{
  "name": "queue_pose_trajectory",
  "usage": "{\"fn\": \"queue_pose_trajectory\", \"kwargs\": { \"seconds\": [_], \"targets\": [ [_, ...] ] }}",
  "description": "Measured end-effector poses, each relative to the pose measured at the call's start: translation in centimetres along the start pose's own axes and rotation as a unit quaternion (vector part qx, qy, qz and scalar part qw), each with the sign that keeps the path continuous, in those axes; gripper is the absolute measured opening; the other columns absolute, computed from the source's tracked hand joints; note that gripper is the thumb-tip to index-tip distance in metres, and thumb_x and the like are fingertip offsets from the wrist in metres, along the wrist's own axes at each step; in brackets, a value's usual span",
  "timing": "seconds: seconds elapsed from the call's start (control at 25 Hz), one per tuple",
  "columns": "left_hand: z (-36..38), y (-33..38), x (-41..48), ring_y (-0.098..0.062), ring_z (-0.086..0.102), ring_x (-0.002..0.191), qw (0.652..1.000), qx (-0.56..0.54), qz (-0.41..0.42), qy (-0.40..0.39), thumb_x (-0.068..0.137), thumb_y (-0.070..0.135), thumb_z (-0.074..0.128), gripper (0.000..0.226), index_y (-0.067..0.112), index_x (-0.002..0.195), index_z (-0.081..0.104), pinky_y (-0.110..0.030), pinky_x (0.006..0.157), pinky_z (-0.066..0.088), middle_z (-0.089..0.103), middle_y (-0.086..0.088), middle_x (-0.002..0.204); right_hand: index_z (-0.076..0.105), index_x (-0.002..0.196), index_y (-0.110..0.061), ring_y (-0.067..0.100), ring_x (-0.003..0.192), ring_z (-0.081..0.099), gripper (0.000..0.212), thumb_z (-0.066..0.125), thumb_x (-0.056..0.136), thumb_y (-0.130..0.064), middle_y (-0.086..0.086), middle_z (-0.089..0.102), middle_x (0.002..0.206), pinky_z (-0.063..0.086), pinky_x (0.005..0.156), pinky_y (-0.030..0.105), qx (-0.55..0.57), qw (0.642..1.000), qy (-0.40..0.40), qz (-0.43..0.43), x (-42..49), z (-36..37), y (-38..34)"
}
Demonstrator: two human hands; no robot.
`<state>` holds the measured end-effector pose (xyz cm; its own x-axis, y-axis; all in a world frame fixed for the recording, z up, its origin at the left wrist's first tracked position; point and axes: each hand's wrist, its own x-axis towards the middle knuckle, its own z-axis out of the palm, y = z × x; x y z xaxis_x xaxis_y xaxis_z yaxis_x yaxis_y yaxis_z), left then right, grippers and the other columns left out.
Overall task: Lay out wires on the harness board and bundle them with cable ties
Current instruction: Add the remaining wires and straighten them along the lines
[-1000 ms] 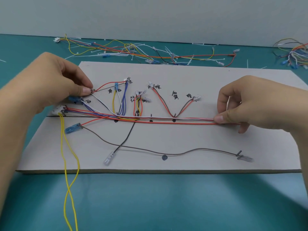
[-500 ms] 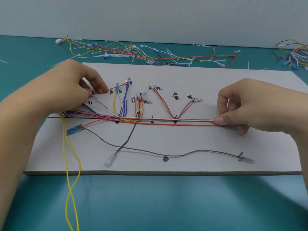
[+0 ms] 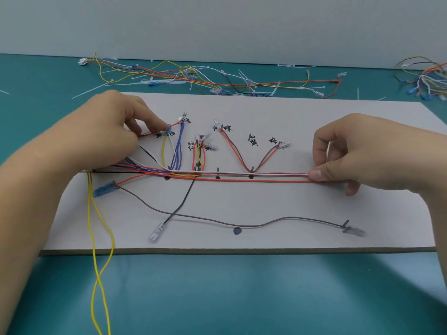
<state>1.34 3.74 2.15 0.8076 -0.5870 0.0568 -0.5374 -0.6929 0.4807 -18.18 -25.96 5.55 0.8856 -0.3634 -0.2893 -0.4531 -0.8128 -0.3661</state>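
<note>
Teal table [image 3: 242, 298], pale grey wall [image 3: 217, 25] behind. Tangle of loose wires [image 3: 205, 78] along the table's far side, another bunch [image 3: 428, 81] at far right.

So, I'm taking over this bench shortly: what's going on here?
A person is laying wires out on a grey harness board. The left hand pinches a short red wire beside a blue terminal among the upper-left branches. The right hand pinches the long red and white trunk at its right end, holding it straight along the board. Two yellow wires hang off the front edge. No cable tie shows on the trunk; loose ties and wires lie on the table behind.
</note>
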Motion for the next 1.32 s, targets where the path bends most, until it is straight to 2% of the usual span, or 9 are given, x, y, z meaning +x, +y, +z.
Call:
{"fn": "queue_pose_trajectory", "kwargs": {
  "seconds": [0.2, 0.36, 0.6, 0.72, 0.84, 1.04, 1.12, 1.2, 1.32],
  "targets": [
    [0.4, -0.6, 0.4, -0.022, 0.067, 0.091, 1.000, -0.012, -0.028, 0.005, 0.075, -0.015, 0.042, 0.073, 0.049, 0.093, 0.074, -0.035, 0.073, 0.055, 0.071, -0.001, 0.097, 0.065, 0.077, -0.038, 0.013, 0.049, 0.070, 0.020, 0.084, 0.081, -0.034, -0.004, 0.072, 0.062, 0.048, 0.065, 0.033, -0.004, 1.000, 0.000, 0.001, 0.0, 0.0, -0.1],
    [0.1, -0.8, 0.1, 0.009, 0.064, 0.077, 0.999, -0.030, -0.020, 0.009, 0.079, -0.017, 0.043, 0.072, 0.047, 0.095, 0.073, -0.024, 0.065, 0.046, 0.072, 0.023, 0.087, 0.066, 0.076, -0.037, 0.014, 0.048, 0.070, 0.020, 0.085, 0.080, -0.033, -0.003, 0.072, 0.062, 0.050, 0.066, 0.034, -0.003, 1.000, 0.001, 0.004, -0.1, 0.0, -0.2],
    [-3.7, -4.1, 0.4, -0.006, 0.069, 0.083, 0.982, -0.132, -0.053, 0.123, 0.068, 0.008, 0.044, 0.055, 0.045, 0.094, 0.076, -0.018, 0.076, 0.054, 0.077, 0.022, 0.083, 0.066, 0.078, -0.037, 0.015, 0.048, 0.071, 0.019, 0.081, 0.083, -0.028, -0.004, 0.072, 0.064, 0.053, 0.068, 0.038, -0.015, 1.000, -0.008, 0.000, 0.1, 0.0, 0.1],
    [-3.3, -4.4, 0.0, -0.004, 0.063, 0.066, 0.991, -0.086, -0.057, 0.088, 0.074, 0.026, 0.062, 0.035, 0.049, 0.097, 0.077, -0.029, 0.075, 0.051, 0.077, 0.019, 0.080, 0.066, 0.078, -0.038, 0.015, 0.048, 0.070, 0.020, 0.081, 0.083, -0.027, -0.005, 0.072, 0.063, 0.051, 0.067, 0.037, -0.019, 1.000, -0.011, -0.003, 0.0, -0.1, 0.2],
    [-2.5, -4.5, -0.2, 0.003, 0.053, 0.046, 0.998, -0.025, -0.044, 0.027, 0.079, 0.033, 0.077, 0.024, 0.049, 0.096, 0.077, -0.025, 0.066, 0.046, 0.074, 0.020, 0.073, 0.066, 0.078, -0.039, 0.015, 0.048, 0.070, 0.020, 0.081, 0.083, -0.025, -0.006, 0.072, 0.064, 0.052, 0.069, 0.037, -0.014, 1.000, -0.010, -0.005, 0.0, -0.2, 0.2],
    [-2.5, -4.8, 0.0, -0.021, 0.075, 0.079, 0.997, -0.045, -0.066, 0.023, 0.075, 0.012, 0.085, 0.036, 0.044, 0.091, 0.080, -0.050, 0.096, 0.057, 0.078, 0.014, 0.078, 0.066, 0.080, -0.039, 0.016, 0.050, 0.071, 0.022, 0.079, 0.084, -0.021, -0.003, 0.073, 0.066, 0.058, 0.074, 0.043, -0.009, 1.000, -0.017, -0.003, 0.2, -0.3, 0.5],
    [-2.4, -4.9, 0.1, -0.010, 0.073, 0.074, 0.997, -0.056, -0.048, 0.034, 0.073, 0.024, 0.079, 0.031, 0.046, 0.095, 0.078, -0.046, 0.090, 0.059, 0.078, 0.018, 0.082, 0.066, 0.081, -0.031, 0.017, 0.050, 0.070, 0.017, 0.078, 0.085, -0.020, -0.001, 0.074, 0.066, 0.056, 0.069, 0.040, -0.010, 1.000, -0.018, -0.001, 0.3, -0.3, 0.6],
    [-2.6, -4.6, 0.2, 0.005, 0.060, 0.054, 0.997, -0.044, -0.012, 0.060, 0.076, 0.021, 0.073, 0.035, 0.048, 0.098, 0.076, -0.025, 0.066, 0.055, 0.075, 0.024, 0.084, 0.065, 0.084, -0.026, 0.016, 0.051, 0.071, 0.015, 0.078, 0.085, -0.019, 0.000, 0.074, 0.067, 0.050, 0.063, 0.034, -0.010, 1.000, -0.019, 0.002, 0.4, -0.3, 0.7],
    [-2.1, -1.8, -0.6, 0.003, 0.053, 0.047, 0.995, -0.027, 0.055, 0.082, 0.081, 0.030, 0.071, 0.028, 0.049, 0.101, 0.075, -0.012, 0.044, 0.041, 0.071, 0.024, 0.086, 0.065, 0.086, -0.027, 0.009, 0.051, 0.069, 0.015, 0.079, 0.084, -0.023, -0.005, 0.074, 0.066, 0.050, 0.064, 0.034, -0.020, 1.000, -0.014, 0.001, 0.5, -0.3, 0.9]
  ]
}}
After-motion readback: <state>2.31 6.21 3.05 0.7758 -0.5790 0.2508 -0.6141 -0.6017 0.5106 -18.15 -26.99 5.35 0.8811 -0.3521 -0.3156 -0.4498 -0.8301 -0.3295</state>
